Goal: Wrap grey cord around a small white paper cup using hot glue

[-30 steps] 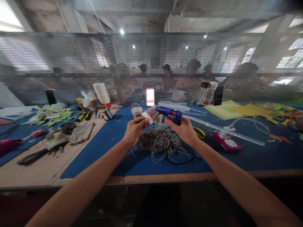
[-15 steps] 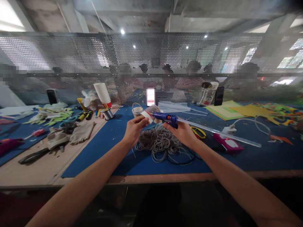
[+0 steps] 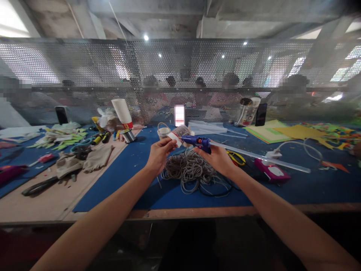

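My left hand (image 3: 160, 153) pinches the white edge of a small paper cup (image 3: 175, 138) with red print. A grey-brown, cord-like covering shows behind that white edge; how far it goes round I cannot tell. In my right hand (image 3: 218, 158) is a blue hot glue gun (image 3: 194, 140), its nozzle pointing left and close to the cup; whether they touch is unclear. A long clear glue stick (image 3: 262, 157) juts out of its rear to the right. Under both hands lies a tangled heap of grey cord (image 3: 194, 169).
A small handled basket (image 3: 163, 131) stands behind the cup. Stacked paper cups (image 3: 122, 111) lean on a metal tin at left. Yellow-handled pliers (image 3: 237, 158) and a magenta box (image 3: 272, 171) with a white cable lie right. A lit phone (image 3: 179, 115) stands by the mesh screen (image 3: 183, 67).
The cup has turned slightly in my left hand, showing more of its grey side. The glue gun has shifted a little left and down.
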Demonstrator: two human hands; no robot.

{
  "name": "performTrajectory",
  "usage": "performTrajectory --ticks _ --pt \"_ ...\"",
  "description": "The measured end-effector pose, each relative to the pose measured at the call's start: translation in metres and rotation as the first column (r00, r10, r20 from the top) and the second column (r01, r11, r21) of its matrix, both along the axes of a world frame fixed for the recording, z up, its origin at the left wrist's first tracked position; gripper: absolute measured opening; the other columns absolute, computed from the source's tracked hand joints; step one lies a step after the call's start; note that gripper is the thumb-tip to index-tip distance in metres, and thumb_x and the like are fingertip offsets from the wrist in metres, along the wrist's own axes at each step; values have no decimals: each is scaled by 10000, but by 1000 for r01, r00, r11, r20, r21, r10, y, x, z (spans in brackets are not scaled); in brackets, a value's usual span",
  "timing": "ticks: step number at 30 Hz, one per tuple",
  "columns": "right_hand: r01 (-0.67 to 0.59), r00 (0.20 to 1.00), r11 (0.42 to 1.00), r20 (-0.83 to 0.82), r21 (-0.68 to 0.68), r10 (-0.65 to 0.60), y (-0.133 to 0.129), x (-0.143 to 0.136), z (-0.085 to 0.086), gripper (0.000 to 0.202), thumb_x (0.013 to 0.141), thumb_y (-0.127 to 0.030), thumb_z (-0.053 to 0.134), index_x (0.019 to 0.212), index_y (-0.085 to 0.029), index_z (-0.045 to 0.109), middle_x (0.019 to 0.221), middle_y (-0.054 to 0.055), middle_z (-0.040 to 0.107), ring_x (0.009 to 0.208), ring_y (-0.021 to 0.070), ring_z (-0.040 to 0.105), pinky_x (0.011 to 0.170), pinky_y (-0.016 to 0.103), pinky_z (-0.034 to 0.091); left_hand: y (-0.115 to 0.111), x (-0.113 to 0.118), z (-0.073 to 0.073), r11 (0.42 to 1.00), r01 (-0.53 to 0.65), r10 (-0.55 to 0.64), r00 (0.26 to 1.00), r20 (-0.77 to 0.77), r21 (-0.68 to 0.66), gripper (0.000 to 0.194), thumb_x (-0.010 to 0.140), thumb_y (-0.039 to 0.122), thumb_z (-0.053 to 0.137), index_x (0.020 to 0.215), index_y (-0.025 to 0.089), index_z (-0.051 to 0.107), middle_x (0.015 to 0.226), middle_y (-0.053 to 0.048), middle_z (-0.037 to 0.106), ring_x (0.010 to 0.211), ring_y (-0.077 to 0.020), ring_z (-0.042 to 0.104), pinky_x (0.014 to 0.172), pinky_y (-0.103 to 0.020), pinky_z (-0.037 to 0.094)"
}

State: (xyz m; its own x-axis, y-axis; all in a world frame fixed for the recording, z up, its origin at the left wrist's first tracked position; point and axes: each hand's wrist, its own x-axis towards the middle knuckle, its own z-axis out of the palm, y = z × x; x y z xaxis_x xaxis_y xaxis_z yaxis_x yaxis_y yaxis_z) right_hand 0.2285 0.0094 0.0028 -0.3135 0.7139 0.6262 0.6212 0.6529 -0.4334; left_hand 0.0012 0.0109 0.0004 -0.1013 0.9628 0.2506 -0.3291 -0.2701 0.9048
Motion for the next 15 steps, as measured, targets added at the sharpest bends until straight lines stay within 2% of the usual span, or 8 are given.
performTrajectory --ticks 15 --pt "23 1000 1000 16 -13 -23 0 1 1 434 916 -577 539 1118 -217 674 960 84 717 874 256 647 772 368 454 0 0 -1 1000 2 -2 1000 1 -1 270 639 309 873 813 127 776 800 -56 711 705 -113 603 714 -259 477"
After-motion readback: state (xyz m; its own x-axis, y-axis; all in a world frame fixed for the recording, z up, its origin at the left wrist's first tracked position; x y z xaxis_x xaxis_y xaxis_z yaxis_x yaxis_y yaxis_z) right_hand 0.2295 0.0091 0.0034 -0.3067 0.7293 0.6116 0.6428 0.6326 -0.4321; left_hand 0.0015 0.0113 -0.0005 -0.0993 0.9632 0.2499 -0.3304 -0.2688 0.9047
